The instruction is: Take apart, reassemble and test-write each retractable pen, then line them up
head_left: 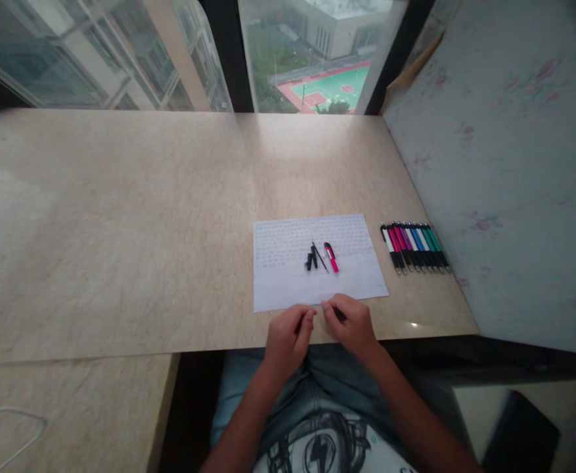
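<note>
A white sheet of paper (pixel 317 276) with faint handwriting lies near the table's front edge. On it rest pen parts: a pink pen piece (pixel 332 257), a thin black refill (pixel 320 257) and small black pieces (pixel 310 258). My left hand (pixel 288 338) and my right hand (pixel 351 322) sit side by side at the paper's near edge, fingers curled and fingertips almost meeting. Whether they pinch something small is hidden. A row of several coloured pens (pixel 414 246) lies to the right of the paper.
The beige marble-look table (pixel 120 230) reaches to a window at the back. A patterned wall (pixel 504 164) closes the right side. A white cable (pixel 12 427) lies on a lower surface at bottom left. My lap shows below the table edge.
</note>
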{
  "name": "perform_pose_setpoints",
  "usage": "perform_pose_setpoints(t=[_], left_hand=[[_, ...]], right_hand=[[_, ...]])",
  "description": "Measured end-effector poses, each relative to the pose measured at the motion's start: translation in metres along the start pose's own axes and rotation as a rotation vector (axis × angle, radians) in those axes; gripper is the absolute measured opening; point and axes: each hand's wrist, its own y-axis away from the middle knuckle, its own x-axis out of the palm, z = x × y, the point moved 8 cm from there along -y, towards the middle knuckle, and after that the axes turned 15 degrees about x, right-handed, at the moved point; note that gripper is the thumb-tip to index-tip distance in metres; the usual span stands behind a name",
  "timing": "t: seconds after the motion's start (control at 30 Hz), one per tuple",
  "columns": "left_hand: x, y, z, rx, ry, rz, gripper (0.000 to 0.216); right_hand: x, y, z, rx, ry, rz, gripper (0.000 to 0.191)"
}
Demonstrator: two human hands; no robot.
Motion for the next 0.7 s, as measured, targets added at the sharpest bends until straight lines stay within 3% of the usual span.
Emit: perform_pose_setpoints(t=[0.2,0.3,0.4,0.53,0.7], left_hand=[[0.006,-0.001,0.002,0.000,0.049,-0.035,0.018],[0.001,-0.001,0.001,-0.014,0.080,-0.063,0.018],[-0.002,-0.001,-0.003,0.011,0.043,-0.067,0.016],[-0.007,0.000,-0.001,-0.005,0.077,-0.124,0.013],[-0.013,0.003,0.012,-0.143,0.216,-0.203,0.016]], right_hand=[[-0.004,-0.008,-0.003,0.098,-0.039,-0.010,0.032],[-0.019,-0.017,-0.013,0.218,0.014,-0.166,0.025],[-0.027,-0.031,-0.018,0.268,0.229,-0.298,0.015],[-0.020,-0.050,-0.023,0.293,0.432,-0.269,0.012],[-0.027,-0.052,-0.020,0.316,0.340,-0.284,0.011]])
